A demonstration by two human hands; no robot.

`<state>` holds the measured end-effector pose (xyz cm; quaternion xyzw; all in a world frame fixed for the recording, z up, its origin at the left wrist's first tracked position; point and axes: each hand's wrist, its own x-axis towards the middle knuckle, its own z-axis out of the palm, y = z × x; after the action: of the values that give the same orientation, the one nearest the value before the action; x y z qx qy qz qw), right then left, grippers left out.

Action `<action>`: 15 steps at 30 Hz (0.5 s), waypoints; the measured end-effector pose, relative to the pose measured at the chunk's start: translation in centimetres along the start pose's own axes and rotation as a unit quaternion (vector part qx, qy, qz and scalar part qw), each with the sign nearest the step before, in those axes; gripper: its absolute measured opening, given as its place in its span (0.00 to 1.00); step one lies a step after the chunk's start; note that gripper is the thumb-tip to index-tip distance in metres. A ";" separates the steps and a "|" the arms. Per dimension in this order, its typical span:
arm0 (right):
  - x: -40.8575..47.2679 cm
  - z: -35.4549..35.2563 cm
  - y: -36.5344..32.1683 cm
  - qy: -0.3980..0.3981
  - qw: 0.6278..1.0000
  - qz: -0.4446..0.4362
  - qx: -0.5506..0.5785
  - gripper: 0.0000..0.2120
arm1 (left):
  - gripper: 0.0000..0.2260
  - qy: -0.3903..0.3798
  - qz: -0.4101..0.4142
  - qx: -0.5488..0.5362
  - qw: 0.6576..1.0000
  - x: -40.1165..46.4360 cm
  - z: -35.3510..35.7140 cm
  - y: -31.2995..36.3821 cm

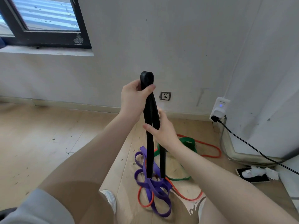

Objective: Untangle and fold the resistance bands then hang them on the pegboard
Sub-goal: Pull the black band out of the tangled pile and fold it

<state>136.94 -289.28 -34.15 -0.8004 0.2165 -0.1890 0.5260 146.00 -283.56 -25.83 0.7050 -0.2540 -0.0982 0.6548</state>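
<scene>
1. Left hand (134,94) pinches the folded top of the flat black rubber resistance band (149,126).
2. Right hand (163,128) grips its hanging strands lower down.
3. Purple (155,189), orange (208,146) and green bands (187,142) lie tangled on the floor beneath both hands.

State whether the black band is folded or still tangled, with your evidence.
Folded: the black band hangs doubled, its fold looped above the left hand, which pinches it; strands fall straight past the right hand.

No legible txt; white plug-in box (221,105) label too blurry.
</scene>
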 end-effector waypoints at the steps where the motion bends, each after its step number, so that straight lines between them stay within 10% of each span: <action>1: 0.2 0.5 -0.1 0.012 1.000 -0.015 -0.003 0.31 | 0.03 0.006 -0.004 -0.023 1.000 0.0 0.0 0.2; 10: 0.7 0.0 -0.7 -0.028 0.997 -0.071 0.027 0.13 | 0.07 -0.017 -0.002 -0.061 0.998 0.1 -2.0 2.2; 15: 1.9 -1.9 -0.4 -0.002 0.985 -0.107 -0.139 0.13 | 0.06 -0.069 0.002 -0.019 0.997 0.2 -2.7 2.6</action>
<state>137.61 -291.62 -32.93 -0.8846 0.1527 -0.2109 0.3869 146.89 -281.32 -22.87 0.6837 -0.2981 -0.1494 0.6491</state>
